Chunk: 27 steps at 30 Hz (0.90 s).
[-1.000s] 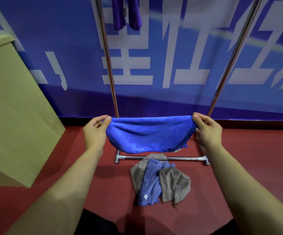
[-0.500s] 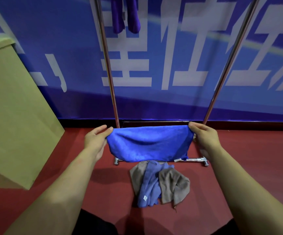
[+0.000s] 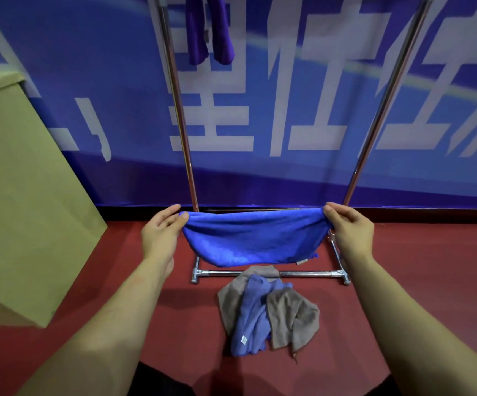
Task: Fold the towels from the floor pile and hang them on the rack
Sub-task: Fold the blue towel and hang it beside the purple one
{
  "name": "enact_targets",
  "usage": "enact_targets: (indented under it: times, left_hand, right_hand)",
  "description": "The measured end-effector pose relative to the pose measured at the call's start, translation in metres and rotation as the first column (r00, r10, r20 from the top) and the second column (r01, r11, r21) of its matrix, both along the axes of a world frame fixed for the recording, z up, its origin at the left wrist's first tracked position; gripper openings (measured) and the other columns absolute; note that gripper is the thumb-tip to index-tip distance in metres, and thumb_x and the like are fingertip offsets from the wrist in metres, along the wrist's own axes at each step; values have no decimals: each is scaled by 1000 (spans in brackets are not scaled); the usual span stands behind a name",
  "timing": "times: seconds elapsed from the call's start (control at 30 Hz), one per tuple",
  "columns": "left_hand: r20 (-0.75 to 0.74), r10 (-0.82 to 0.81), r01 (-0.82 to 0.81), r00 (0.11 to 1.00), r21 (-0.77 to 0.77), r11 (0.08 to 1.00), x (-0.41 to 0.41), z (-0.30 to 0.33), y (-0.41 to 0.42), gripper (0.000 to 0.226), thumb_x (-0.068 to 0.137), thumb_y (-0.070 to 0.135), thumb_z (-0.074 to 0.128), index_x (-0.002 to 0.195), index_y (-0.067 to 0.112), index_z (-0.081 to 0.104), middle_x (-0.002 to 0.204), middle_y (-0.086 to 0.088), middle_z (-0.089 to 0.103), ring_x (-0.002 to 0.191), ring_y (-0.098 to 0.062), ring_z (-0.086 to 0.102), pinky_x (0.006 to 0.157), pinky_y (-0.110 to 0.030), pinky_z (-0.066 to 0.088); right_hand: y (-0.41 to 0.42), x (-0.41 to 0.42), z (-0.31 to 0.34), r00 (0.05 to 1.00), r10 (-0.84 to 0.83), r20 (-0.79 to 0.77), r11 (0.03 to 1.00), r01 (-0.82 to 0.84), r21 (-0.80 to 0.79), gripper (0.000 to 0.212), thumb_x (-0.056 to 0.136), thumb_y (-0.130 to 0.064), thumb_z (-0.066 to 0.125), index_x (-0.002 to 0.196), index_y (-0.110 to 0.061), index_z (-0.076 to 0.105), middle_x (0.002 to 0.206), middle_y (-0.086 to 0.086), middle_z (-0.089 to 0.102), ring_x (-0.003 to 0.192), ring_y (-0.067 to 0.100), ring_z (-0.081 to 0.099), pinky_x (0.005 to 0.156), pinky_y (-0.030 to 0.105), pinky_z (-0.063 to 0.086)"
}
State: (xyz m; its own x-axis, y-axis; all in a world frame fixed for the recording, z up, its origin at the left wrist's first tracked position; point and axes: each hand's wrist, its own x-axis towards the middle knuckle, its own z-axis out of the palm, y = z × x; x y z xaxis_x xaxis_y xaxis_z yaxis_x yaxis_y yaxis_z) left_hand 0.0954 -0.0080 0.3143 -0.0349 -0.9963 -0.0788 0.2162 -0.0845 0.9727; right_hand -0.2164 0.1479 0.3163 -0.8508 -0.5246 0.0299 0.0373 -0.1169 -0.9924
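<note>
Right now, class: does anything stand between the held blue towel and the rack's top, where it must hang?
Nothing visible does. The blue towel hangs between both hands; a purple towel already hangs at the rack's left.

Both forearms bare (no sleeves); dark clothing (image 3: 157,381) at the bottom edge.

Rack (image 3: 367,132) top bar cut off by upper edge; purple towel (image 3: 210,32) top cropped; rack's rear base hidden behind blue towel (image 3: 254,238).

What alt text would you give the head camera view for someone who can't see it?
Two hands, left hand and right hand, hold a blue towel stretched between them before a metal rack. A towel pile lies on the red floor.
</note>
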Motion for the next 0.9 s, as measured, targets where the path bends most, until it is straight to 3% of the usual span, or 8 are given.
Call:
enact_targets:
  times: [0.1, 0.2, 0.3, 0.43, 0.57, 0.67, 0.8, 0.9]
  left_hand:
    - [19, 54, -51, 998, -117, 992, 0, 6, 2, 24, 89, 1, 72, 109, 15, 72, 87, -1, 69, 79, -4, 66, 81, -16, 52]
    - [33, 89, -81, 995, -197, 977, -4, 11, 5, 18, 91, 4, 71, 99, 20, 74, 87, 0, 71, 81, -5, 66, 82, -20, 53]
    - [71, 119, -95, 990, -276, 956, -5, 13, 7, 15, 92, 5, 70, 100, 17, 73, 88, 1, 71, 80, -2, 65, 80, -19, 53]
    - [115, 161, -115, 980, -335, 935, -4, 16, 9, 13, 93, 5, 68, 105, 8, 73, 90, 1, 71, 79, 2, 64, 78, -14, 52]
    - [161, 202, -134, 966, -357, 925, -4, 15, 8, 12, 94, 9, 68, 105, 10, 73, 93, 4, 72, 80, 8, 63, 76, -9, 47]
    - [193, 202, -122, 960, -360, 925, -4, 12, 8, 12, 95, 13, 68, 106, 12, 73, 97, 6, 73, 84, 8, 63, 77, -8, 46]
    - [203, 165, -98, 965, -302, 948, -3, 5, 1, 15, 93, 15, 71, 108, 19, 73, 94, 5, 70, 86, 0, 62, 82, -18, 47]
    - [146, 88, -57, 985, -204, 977, -4, 0, -1, 29, 90, 13, 75, 116, 20, 68, 105, -1, 71, 102, -10, 66, 94, -29, 50]
  right_hand:
    - [1, 2, 2, 1000, 3, -17, 999, -4, -43, 16, 89, -10, 75, 104, -6, 75, 97, 10, 76, 86, 11, 67, 85, 27, 54]
    - [2, 4, 5, 999, 12, -53, 999, -14, -50, 19, 91, -12, 74, 109, -7, 74, 103, 12, 76, 87, 9, 68, 84, 24, 55]
    - [2, 4, 5, 996, 41, -79, 998, -44, -34, 23, 88, -14, 76, 112, -17, 75, 103, 9, 76, 85, 10, 66, 84, 32, 54]
    - [1, 4, 6, 987, 126, -98, 992, -128, -14, 34, 85, -8, 78, 114, -24, 73, 111, 9, 75, 93, 11, 68, 89, 30, 54]
    - [1, 7, 6, 988, 146, -45, 988, -148, -46, 39, 83, -7, 80, 118, -22, 71, 107, 11, 74, 88, 13, 67, 85, 29, 54]
    - [1, 10, 8, 986, 163, 40, 984, -160, -81, 40, 84, -4, 79, 121, -15, 68, 87, 5, 68, 81, 15, 62, 81, 30, 54]
    - [-2, 8, 2, 989, 145, 22, 989, -144, -35, 40, 84, -3, 79, 121, -8, 66, 75, 3, 51, 74, 16, 49, 75, 28, 47]
    - [-4, 8, -4, 991, 133, 27, 991, -133, -5, 41, 85, -1, 76, 124, -4, 64, 75, -3, 54, 69, 10, 50, 69, 20, 46]
